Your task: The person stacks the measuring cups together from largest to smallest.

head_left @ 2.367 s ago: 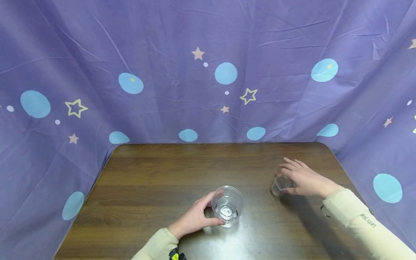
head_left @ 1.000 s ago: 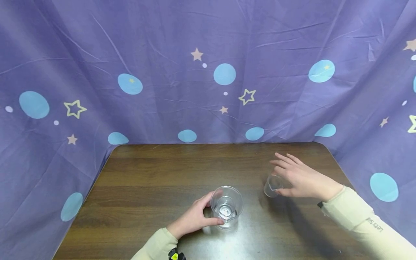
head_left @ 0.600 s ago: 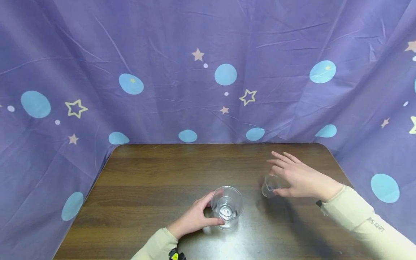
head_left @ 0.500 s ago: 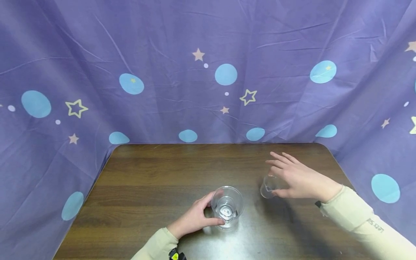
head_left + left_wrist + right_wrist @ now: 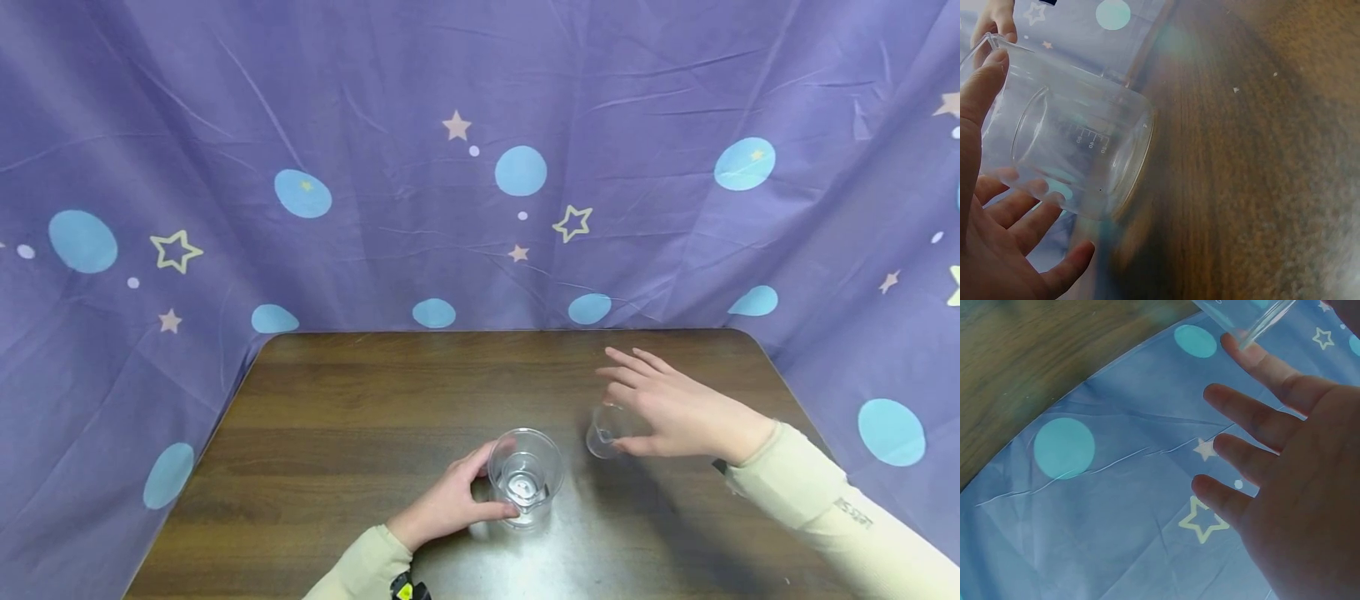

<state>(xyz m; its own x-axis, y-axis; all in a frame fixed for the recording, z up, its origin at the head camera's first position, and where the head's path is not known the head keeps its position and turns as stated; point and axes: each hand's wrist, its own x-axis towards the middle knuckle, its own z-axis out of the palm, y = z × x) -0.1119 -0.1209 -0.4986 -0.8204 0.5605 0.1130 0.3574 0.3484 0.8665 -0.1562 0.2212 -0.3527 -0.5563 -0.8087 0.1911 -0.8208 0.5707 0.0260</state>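
Observation:
A large clear beaker [image 5: 551,467] stands upright on the table in the head view. My left hand [image 5: 450,500] grips its side, thumb near the spout at the rim. Inside it sits a smaller clear beaker [image 5: 1079,144], whose white graduation marks show in the left wrist view. To the right, my right hand [image 5: 667,408] pinches another small clear beaker [image 5: 600,433] by the rim between thumb and index finger. The other fingers [image 5: 1250,415] extend away from it in the right wrist view. Whether this beaker touches the table I cannot tell.
The brown wooden table [image 5: 360,400] has rounded far corners. A purple curtain [image 5: 390,167] with blue spots and stars hangs behind it and along both sides. A dark shadow from the right arm falls across the table's right part.
My right hand has moved left with the small beaker, bringing it closer to the large one. The left hand and the large beaker have stayed in place.

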